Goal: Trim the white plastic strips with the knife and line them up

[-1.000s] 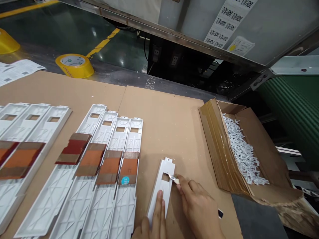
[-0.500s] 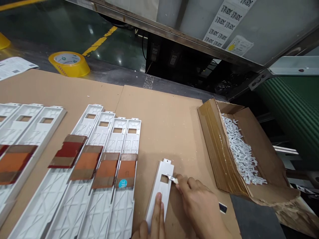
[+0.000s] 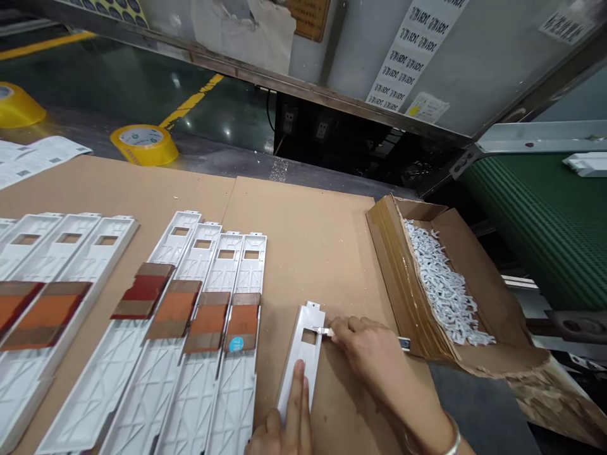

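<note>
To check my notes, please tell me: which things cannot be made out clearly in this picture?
All from the head view:
- Handle of the craft knife: hidden by the right hand.
- Lower end of the white plastic panel: hidden by the left hand and cut off by the bottom edge.
- Text on the blue round sticker: too small.
- Lower white pieces in the carton: buried under upper ones.

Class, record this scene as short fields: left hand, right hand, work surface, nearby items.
left hand: resting on a white plastic panel
right hand: holding a small knife at the panel's square window
work surface: brown cardboard sheet
nearby items: row of similar panels; open cardboard box of white plastic clips
</note>
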`<state>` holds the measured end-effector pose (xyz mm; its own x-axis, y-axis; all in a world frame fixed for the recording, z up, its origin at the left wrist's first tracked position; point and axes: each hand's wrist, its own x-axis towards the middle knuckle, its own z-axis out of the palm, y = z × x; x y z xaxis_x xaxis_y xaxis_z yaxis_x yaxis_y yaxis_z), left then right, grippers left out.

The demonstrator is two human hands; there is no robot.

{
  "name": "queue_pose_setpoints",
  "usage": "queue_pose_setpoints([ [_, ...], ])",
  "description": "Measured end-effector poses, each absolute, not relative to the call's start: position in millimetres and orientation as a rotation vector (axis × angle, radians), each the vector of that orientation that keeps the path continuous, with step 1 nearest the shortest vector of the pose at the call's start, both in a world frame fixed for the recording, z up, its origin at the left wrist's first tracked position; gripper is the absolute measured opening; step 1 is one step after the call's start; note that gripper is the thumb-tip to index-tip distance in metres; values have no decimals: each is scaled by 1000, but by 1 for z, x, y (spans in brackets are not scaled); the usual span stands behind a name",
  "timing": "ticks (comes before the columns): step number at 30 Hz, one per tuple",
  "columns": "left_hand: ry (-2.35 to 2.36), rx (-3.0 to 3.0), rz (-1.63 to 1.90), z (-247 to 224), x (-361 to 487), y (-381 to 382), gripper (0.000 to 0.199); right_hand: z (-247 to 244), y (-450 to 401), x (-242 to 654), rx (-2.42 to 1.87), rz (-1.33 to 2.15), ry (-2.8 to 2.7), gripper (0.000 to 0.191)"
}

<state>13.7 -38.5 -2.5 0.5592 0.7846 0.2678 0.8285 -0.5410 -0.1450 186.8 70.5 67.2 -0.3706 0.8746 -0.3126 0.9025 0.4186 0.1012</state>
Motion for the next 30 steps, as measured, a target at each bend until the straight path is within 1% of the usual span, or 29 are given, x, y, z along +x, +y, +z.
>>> queue_pose_setpoints([
  [5, -1392, -2547, -333, -24, 18, -46, 46, 76, 86, 187, 1469, -170, 2435, 11],
  [10, -1521, -2637, -562, -33, 20, -47, 51, 86, 103, 191, 1419, -255, 2539, 18],
  [14, -1635, -2727, -728, -30, 18, -46, 53, 95, 101, 199, 1506, -364, 2584, 21],
  [16, -1654, -2737, -736, -30, 18, -46, 54, 94, 92, 200, 1620, -406, 2570, 28],
  [18, -1694, -2738, -739, -29, 18, -47, 54, 87, 81, 198, 1715, -469, 2557, 30],
  [23, -1788, -2738, -723, -29, 20, -48, 52, 53, 55, 184, 1792, -728, 2566, 45],
  [26, -1834, -2728, -678, -29, 21, -50, 51, 43, 46, 180, 1823, -814, 2569, 54],
  [30, -1872, -2708, -627, -29, 22, -51, 53, 41, 42, 181, 1866, -850, 2602, 52],
])
